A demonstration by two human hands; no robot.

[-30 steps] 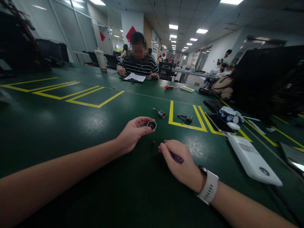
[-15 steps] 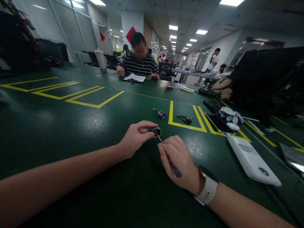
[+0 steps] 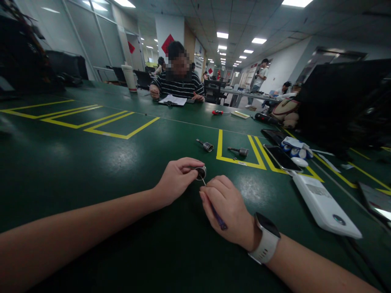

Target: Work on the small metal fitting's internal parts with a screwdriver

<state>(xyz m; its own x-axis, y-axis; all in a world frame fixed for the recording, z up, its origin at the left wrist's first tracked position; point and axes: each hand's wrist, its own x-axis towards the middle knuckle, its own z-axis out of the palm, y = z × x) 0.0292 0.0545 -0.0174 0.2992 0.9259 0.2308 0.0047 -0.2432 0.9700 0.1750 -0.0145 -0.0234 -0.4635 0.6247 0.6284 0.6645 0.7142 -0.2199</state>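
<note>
My left hand [image 3: 175,180] pinches a metal hole saw [image 3: 201,172] by its rim, the cup's mouth facing me. Closed around a small screwdriver [image 3: 220,220] with a dark purple handle is my right hand [image 3: 229,209]. The thin shaft points into the cup; its tip is too small to make out. Beyond my hands, a second hole saw [image 3: 207,146] lies on its side on the green table [image 3: 122,260]. A third hole saw [image 3: 243,151] rests inside a yellow-taped box, with tiny dark parts [image 3: 235,158] beside it.
Right of my hands are a white power bank-like device [image 3: 326,205], a black phone [image 3: 282,157] and a blue-white bundle [image 3: 295,147]. A red-handled screwdriver [image 3: 217,112] lies farther back. Across the table sits a person [image 3: 179,85] with a clipboard [image 3: 173,100]; a cup [image 3: 130,78] stands nearby.
Both hands have shifted slightly down and left, with the hole saw and screwdriver still held. The hole saw is tilted a little differently. A standing person in the background has moved left.
</note>
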